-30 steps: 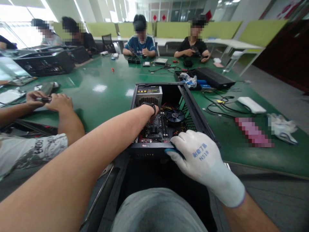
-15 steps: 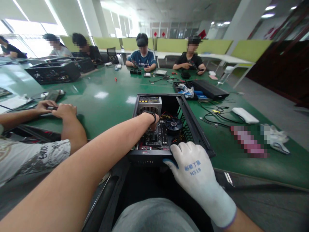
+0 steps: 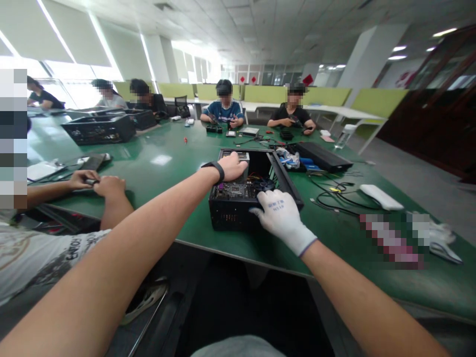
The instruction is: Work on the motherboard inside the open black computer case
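An open black computer case (image 3: pixel 238 215) lies on its side at the front edge of the green table. Inside it are a motherboard (image 3: pixel 236 189), a dark fan (image 3: pixel 265 184) and a boxy power supply (image 3: pixel 243 156) at the far left. My bare left hand (image 3: pixel 233 167), with a black band on its wrist, lies over the power supply, its fingers bent round the top; the fingertips are partly hidden. In a white glove, my right hand (image 3: pixel 278 212) is closed round the near right rim of the case, thumb on the front panel.
Black cables (image 3: pixel 329 191), a white pouch (image 3: pixel 381 197) and a glove (image 3: pixel 444 238) lie to the right. Behind them is a flat black case (image 3: pixel 323 156). At left, a co-worker's hands (image 3: pixel 100 183) hold a small part. Other people sit across the table, near more cases (image 3: pixel 98 130).
The computer case has moved forward, farther onto the table. My left hand has lifted from the motherboard to the power supply. My right hand has travelled forward with the case rim.
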The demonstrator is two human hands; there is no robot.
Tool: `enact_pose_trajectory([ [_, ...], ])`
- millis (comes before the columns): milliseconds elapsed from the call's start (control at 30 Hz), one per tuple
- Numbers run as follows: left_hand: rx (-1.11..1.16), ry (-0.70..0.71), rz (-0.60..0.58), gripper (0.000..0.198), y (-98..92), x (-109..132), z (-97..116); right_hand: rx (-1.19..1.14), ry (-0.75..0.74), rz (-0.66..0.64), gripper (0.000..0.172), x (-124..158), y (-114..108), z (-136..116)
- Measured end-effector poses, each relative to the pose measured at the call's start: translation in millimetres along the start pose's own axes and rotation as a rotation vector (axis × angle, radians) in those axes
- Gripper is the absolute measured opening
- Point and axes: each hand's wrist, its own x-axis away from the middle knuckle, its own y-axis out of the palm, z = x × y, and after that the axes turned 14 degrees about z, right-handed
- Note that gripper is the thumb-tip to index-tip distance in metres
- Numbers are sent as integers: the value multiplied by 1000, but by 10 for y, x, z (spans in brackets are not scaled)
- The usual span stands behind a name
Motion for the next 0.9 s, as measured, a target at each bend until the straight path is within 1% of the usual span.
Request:
enact_pose_trajectory([
  [100, 85, -39, 121, 36, -82, -19, -87, 1, 15, -8, 44, -466, 280, 122],
  [233, 210, -130, 249, 26, -84, -17, -194, 27, 76, -33, 45, -1080, 628, 254],
  [300, 247, -151, 276, 22, -72, -7, -245, 32, 102, -52, 44, -1340, 773, 308],
  [367, 271, -163, 279, 20, -59, 14, -296, 32, 120, -68, 43, -1546, 887, 357],
  [467, 313, -174, 271, 18, -29, 48, -374, 26, 127, -83, 43, -1739, 990, 421],
  [567, 361, -182, 268, 18, 11, 60, -435, 15, 115, -99, 43, -1801, 1014, 461],
  [700, 378, -193, 277, 19, 34, 42, -437, 5, 79, -114, 43, -1708, 942, 446],
  [800, 295, -146, 302, 27, 13, 28, -376, 5, 54, -109, 43, -1498, 826, 381],
  [833, 254, -117, 292, 30, 2, 26, -348, 5, 47, -105, 43, -1398, 776, 353],
  [900, 167, -49, 236, 36, -16, 27, -286, 5, 34, -89, 43, -1156, 660, 295],
])
